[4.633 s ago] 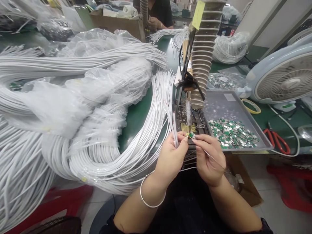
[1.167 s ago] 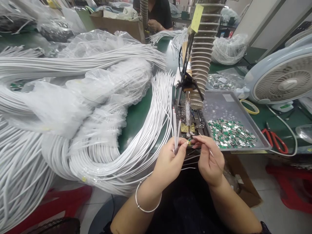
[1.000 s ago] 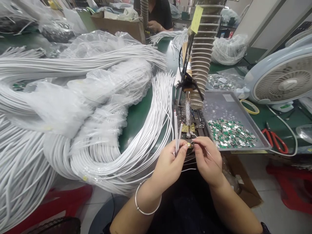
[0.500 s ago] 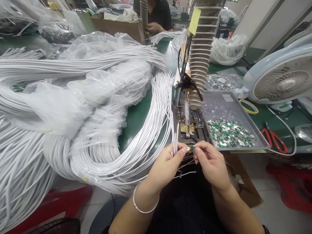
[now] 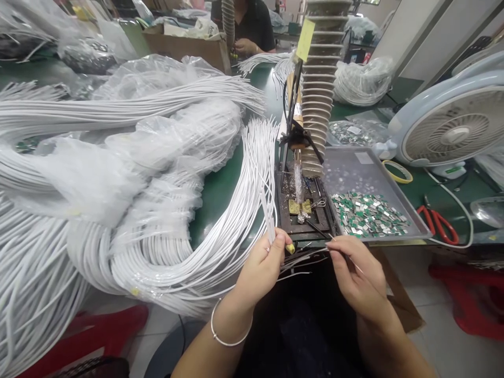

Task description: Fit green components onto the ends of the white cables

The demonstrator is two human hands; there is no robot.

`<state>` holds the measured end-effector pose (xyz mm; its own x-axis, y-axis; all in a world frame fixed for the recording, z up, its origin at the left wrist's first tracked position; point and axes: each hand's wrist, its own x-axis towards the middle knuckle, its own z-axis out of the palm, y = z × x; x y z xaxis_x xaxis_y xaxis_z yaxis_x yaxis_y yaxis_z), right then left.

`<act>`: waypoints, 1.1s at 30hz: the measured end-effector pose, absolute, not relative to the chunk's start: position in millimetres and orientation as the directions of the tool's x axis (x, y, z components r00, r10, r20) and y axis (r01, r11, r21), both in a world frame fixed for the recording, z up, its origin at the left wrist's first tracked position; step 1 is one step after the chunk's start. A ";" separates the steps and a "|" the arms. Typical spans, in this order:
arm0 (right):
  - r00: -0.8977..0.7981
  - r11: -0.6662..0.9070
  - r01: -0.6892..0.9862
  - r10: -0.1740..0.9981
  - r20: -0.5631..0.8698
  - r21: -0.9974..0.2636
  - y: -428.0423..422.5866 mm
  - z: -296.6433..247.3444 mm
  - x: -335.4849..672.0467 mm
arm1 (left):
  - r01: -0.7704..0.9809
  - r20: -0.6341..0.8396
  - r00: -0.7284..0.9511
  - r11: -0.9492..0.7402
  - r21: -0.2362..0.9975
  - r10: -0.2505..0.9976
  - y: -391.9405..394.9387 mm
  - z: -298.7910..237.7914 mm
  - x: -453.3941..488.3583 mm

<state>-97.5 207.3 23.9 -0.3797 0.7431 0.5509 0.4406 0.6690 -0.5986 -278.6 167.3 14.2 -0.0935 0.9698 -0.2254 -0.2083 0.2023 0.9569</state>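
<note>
My left hand is closed around a few upright white cables. A small yellow-tipped piece, its kind unclear, sticks out past the thumb. My right hand pinches a thin wire, which looks like solder wire, its end by the fingertips. Between and beyond my hands, a soldering iron is fixed in a stand, tip down over a yellow sponge and a blob of solder. Several loose cable ends lie at the table edge below.
A long bundle of white cables curves along the left. A grey tray with several small green and silver boards lies right, beside red-handled scissors, yellow tape and a fan. A ribbed hose hangs over the iron.
My hands have moved apart, the right one going right. The small green board that was between my fingertips no longer shows there. The cables in my left hand now lean left.
</note>
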 end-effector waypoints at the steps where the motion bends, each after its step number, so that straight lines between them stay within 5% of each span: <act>1: -0.345 0.672 0.464 0.737 0.581 -0.577 209.4 25.5 -95.7 | -0.229 -0.223 -0.058 0.205 0.952 0.973 167.7 13.5 -278.5; 5: -0.192 0.587 0.626 0.754 0.628 -0.513 226.8 33.3 -88.4 | -0.346 -0.172 -0.006 0.160 0.925 0.985 170.3 11.6 -279.2; 12: -0.217 0.393 0.810 0.890 0.401 -0.434 262.9 36.7 -80.5 | -0.632 -0.150 -0.014 0.108 0.767 0.989 176.0 5.9 -277.9; 20: -0.242 0.380 0.812 0.910 0.338 -0.443 268.1 33.8 -81.4 | -0.726 -0.254 -0.049 0.140 0.673 0.966 179.5 8.3 -275.4; 33: -0.320 0.607 0.653 0.763 0.561 -0.454 245.3 35.5 -95.9 | -0.651 -0.270 -0.109 0.136 0.746 0.957 178.2 12.3 -271.3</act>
<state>-95.9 245.3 35.5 -0.3196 0.7634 0.5613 0.6527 0.6068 -0.4536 -271.3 178.2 12.3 -0.1094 0.9567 -0.2696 -0.6514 0.1359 0.7465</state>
